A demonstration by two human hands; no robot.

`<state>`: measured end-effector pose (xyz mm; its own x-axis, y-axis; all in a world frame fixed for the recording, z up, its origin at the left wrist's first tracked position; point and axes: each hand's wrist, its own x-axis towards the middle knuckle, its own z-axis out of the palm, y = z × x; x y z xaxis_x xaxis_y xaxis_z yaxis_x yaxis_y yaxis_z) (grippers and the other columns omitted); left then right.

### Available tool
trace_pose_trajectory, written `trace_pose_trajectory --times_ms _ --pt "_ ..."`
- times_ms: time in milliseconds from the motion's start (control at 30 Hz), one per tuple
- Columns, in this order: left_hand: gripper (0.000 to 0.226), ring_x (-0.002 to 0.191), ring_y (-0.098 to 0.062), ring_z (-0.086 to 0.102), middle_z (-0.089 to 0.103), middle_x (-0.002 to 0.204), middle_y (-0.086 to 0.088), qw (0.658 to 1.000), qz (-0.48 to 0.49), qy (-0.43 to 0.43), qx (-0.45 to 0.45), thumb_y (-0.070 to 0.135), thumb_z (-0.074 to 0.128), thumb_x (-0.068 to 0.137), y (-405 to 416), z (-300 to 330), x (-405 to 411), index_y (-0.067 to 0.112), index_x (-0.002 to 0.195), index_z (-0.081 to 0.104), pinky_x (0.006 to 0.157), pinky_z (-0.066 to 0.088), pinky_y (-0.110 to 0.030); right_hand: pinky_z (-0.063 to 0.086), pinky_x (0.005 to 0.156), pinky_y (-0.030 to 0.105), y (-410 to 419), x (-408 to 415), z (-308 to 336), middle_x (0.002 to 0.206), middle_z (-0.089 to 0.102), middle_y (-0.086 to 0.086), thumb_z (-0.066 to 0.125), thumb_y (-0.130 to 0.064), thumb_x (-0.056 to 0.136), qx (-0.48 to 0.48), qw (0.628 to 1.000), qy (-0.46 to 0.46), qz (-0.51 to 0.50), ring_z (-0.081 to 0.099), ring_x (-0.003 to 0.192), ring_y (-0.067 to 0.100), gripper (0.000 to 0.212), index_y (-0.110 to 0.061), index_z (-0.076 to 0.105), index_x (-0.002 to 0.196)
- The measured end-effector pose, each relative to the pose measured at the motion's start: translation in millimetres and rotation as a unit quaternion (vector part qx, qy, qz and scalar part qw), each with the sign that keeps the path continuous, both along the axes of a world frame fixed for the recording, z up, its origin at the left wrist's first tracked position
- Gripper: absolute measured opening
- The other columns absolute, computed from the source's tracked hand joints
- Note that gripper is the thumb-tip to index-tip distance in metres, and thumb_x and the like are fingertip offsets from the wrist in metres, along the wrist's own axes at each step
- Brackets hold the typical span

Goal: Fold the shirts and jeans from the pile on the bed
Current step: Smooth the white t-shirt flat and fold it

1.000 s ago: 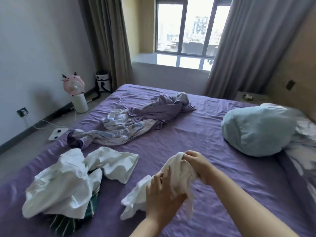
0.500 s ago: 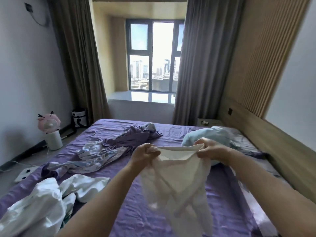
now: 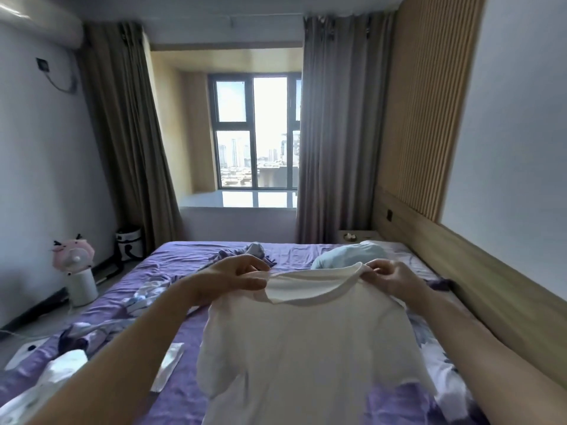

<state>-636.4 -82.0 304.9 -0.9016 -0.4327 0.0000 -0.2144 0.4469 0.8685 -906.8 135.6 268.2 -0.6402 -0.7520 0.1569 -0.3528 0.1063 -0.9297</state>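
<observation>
A white T-shirt (image 3: 306,338) hangs spread out in front of me above the purple bed (image 3: 184,391). My left hand (image 3: 233,280) pinches its left shoulder beside the collar. My right hand (image 3: 392,277) pinches the right shoulder at the same height. The neck opening faces up between the two hands, and the body of the shirt drapes down toward me. A pile of white clothes (image 3: 46,388) lies at the bed's near left corner, partly hidden by my left forearm.
A crumpled purple and patterned sheet (image 3: 245,253) lies across the bed's far half. A light blue pillow (image 3: 346,256) sits by the wooden headboard (image 3: 460,271) on the right. A pink fan (image 3: 75,265) stands on the floor at left. Window and curtains are ahead.
Both hands have lifted the shirt off the bed and drawn apart, so it now hangs spread by its shoulders. My view has tilted up toward the window.
</observation>
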Motion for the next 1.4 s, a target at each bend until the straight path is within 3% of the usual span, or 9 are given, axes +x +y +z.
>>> trace_pose_trajectory --times_ms 133,367,533,633,867,1100,1233,1300,1400 --pt "0.040 0.098 -0.007 0.063 0.068 0.111 0.003 0.998 -0.048 -0.011 0.026 0.012 0.075 0.073 -15.5 6.1 19.1 0.029 0.108 0.070 0.081 0.050 -0.021 0.048 0.069 0.026 0.4 7.1 1.2 0.079 0.068 0.003 0.063 -0.013 0.088 -0.033 0.997 -0.070 0.022 0.061 0.074 0.016 0.009 -0.016 0.070 0.092" --pt "0.005 0.075 -0.009 0.058 0.069 0.082 0.001 0.989 0.096 0.053 -0.095 0.021 0.071 0.084 -29.9 4.4 31.4 0.019 0.087 0.074 0.073 0.046 -0.025 0.042 0.051 0.022 -16.9 39.3 20.2 0.074 0.058 0.011 0.062 -0.014 0.089 -0.037 0.999 -0.010 0.019 0.049 0.062 0.017 0.012 -0.012 0.050 0.088" --pt "0.017 0.065 -0.006 0.054 0.062 0.073 0.004 0.973 0.166 0.139 -0.084 0.031 0.070 0.084 -28.8 11.0 42.3 0.017 0.075 0.069 0.063 0.044 -0.020 0.038 0.060 0.022 -34.5 70.2 25.1 0.078 0.057 0.007 0.060 -0.009 0.089 -0.059 0.998 0.012 0.022 0.047 0.070 0.016 0.004 -0.013 0.061 0.092" --pt "0.016 0.071 -0.012 0.056 0.063 0.074 0.002 0.958 0.200 0.190 -0.084 0.030 0.070 0.084 -34.7 17.6 47.7 0.019 0.073 0.069 0.070 0.045 -0.028 0.042 0.068 0.022 -41.2 84.6 28.9 0.084 0.062 0.004 0.070 -0.015 0.083 -0.042 0.998 0.050 0.014 0.054 0.074 0.013 0.024 -0.013 0.058 0.104" --pt "0.014 0.066 -0.016 0.052 0.059 0.071 0.003 0.942 0.226 0.198 -0.153 0.029 0.056 0.093 -46.1 30.4 70.0 0.020 0.086 0.064 0.064 0.042 -0.027 0.043 0.058 0.009 -37.1 108.2 56.8 0.079 0.068 -0.002 0.058 -0.014 0.091 -0.068 0.985 0.148 -0.052 0.059 0.071 0.009 0.012 -0.022 0.067 0.092" --pt "0.020 0.065 -0.015 0.052 0.056 0.063 0.006 0.929 0.216 0.207 -0.215 0.037 0.061 0.089 -60.7 48.1 104.0 0.019 0.085 0.069 0.065 0.040 -0.029 0.042 0.075 0.030 -34.2 132.4 70.3 0.090 0.065 0.003 0.048 -0.013 0.095 -0.052 0.950 0.279 -0.131 0.057 0.085 0.020 0.018 -0.011 0.064 0.101" --pt "0.035 0.066 -0.025 0.058 0.061 0.065 0.000 0.860 0.258 0.180 -0.401 0.050 0.043 0.095 -55.6 47.2 113.7 0.019 0.094 0.060 0.062 0.041 -0.031 0.043 0.069 0.034 -38.5 160.4 65.1 0.091 0.060 0.003 0.042 -0.012 0.096 -0.075 0.908 0.345 -0.226 0.054 0.080 0.020 0.020 -0.017 0.060 0.101" --pt "0.053 0.051 -0.028 0.058 0.058 0.054 -0.003 0.784 0.268 0.189 -0.527 0.057 0.023 0.096 -56.1 41.6 119.7 0.014 0.091 0.054 0.051 0.041 -0.029 0.044 0.061 0.033 -33.7 172.2 57.6 0.089 0.058 -0.001 0.045 -0.013 0.095 -0.047 0.850 0.439 -0.288 0.053 0.073 0.019 0.018 -0.019 0.059 0.105" --pt "0.051 0.026 -0.024 0.044 0.039 0.037 0.005 0.733 0.225 0.183 -0.615 0.052 0.014 0.098 -56.5 27.9 133.8 0.014 0.080 0.042 0.040 0.027 -0.018 0.043 0.042 0.028 -21.5 180.5 35.8 0.080 0.062 0.003 0.064 -0.010 0.083 0.021 0.758 0.571 -0.315 0.057 0.049 0.028 0.024 -0.017 0.061 0.106"
